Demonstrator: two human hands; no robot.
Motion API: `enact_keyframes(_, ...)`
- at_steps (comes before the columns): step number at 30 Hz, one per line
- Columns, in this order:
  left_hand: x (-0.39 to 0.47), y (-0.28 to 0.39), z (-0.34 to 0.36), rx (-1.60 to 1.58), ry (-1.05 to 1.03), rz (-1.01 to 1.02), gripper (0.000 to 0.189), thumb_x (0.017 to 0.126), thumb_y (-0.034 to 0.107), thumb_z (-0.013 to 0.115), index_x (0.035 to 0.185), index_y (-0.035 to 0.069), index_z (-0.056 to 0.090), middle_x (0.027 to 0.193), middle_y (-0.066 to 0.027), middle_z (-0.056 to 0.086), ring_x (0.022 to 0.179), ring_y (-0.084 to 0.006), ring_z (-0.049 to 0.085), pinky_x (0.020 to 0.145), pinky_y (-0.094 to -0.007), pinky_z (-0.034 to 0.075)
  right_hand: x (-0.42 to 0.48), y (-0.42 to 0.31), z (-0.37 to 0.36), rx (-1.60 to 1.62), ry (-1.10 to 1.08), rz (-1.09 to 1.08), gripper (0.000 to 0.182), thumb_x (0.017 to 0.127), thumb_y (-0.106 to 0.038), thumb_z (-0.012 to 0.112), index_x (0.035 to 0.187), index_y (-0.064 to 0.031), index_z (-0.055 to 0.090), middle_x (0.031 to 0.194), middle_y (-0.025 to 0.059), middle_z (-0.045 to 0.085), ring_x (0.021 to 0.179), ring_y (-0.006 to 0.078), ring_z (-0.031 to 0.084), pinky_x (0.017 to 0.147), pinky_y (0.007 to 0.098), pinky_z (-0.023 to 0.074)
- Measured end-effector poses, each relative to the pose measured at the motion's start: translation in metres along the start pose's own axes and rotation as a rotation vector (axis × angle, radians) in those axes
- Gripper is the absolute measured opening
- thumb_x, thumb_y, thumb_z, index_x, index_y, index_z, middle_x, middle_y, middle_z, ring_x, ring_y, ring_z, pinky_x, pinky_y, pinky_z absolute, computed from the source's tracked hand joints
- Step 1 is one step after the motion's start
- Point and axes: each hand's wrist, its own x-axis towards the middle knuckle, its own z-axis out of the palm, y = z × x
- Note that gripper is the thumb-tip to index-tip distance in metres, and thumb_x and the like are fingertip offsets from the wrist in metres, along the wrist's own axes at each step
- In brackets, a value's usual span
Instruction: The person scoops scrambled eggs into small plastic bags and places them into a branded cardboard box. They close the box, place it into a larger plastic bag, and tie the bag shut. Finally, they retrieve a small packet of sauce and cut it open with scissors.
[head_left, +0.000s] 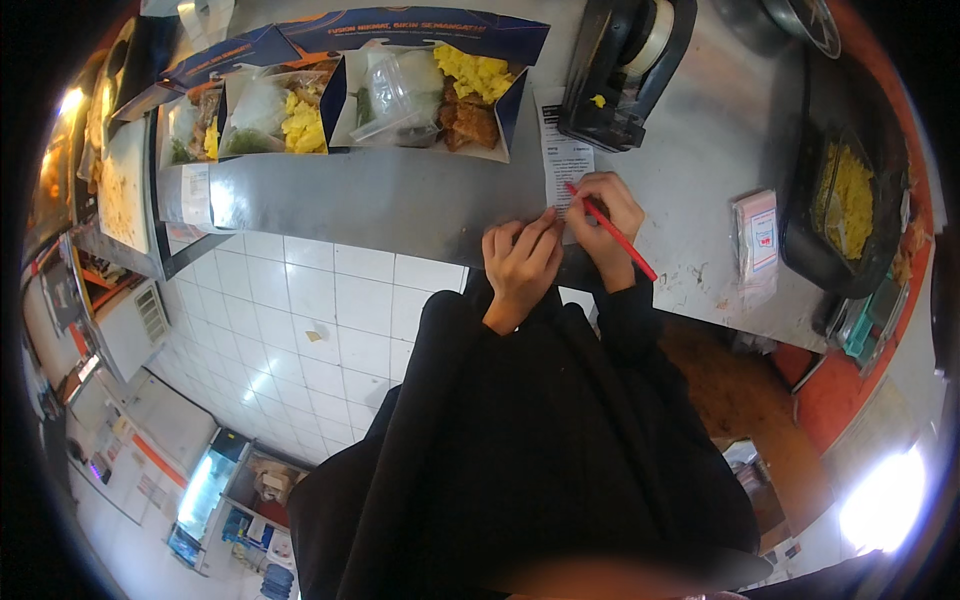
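A printed paper slip (559, 169) lies on the steel counter (420, 187) in front of me. My right hand (607, 221) grips a red pen (624, 246), its tip resting at the slip's printed lines. Flat on the slip's near end, close to the counter's edge, rest the fingers of my left hand (523, 255), holding no object that I can see. The far end of the slip touches a black tape dispenser (604, 112), which carries a yellow crumb. To the left stand open meal boxes (517, 112) with rice, scrambled egg (474, 73) and brown fried pieces (469, 124).
A plastic-wrapped pack (756, 232) lies right of my hands. Beyond it sits a black container (802, 255) with yellow food and a utensil. Another paper slip (196, 196) is at the counter's left, near a stained white board (126, 191). White tiles (300, 281) cover the floor.
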Motion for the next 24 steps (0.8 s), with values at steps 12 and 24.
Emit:
enact_keyframes(12, -0.005, -0.006, -0.005, -0.127, 0.051, 0.004, 0.014, 0.064, 0.013, 0.065, 0.077, 0.011, 0.061, 0.092, 0.0048, 0.059, 0.076, -0.0144, 0.049, 0.069, -0.0326, 0.040, -0.006, 0.003, 0.005, -0.040, 0.063, 0.101, 0.010, 0.065, 0.006, 0.051, 0.071, -0.0011, 0.049, 0.070, 0.0066, 0.052, 0.058, 0.0122, 0.049, 0.052, 0.0217, 0.0396)
enact_keyframes(24, -0.009, -0.010, -0.003, -0.167, 0.087, -0.001, 0.013, 0.062, 0.012, 0.063, 0.075, 0.011, 0.060, 0.088, 0.0028, 0.061, 0.072, -0.0152, 0.052, 0.066, -0.0306, 0.041, -0.008, 0.007, 0.001, 0.319, 0.098, 0.334, 0.007, 0.067, 0.004, 0.053, 0.071, 0.0000, 0.049, 0.071, 0.0077, 0.052, 0.062, 0.0129, 0.051, 0.055, 0.0226, 0.0410)
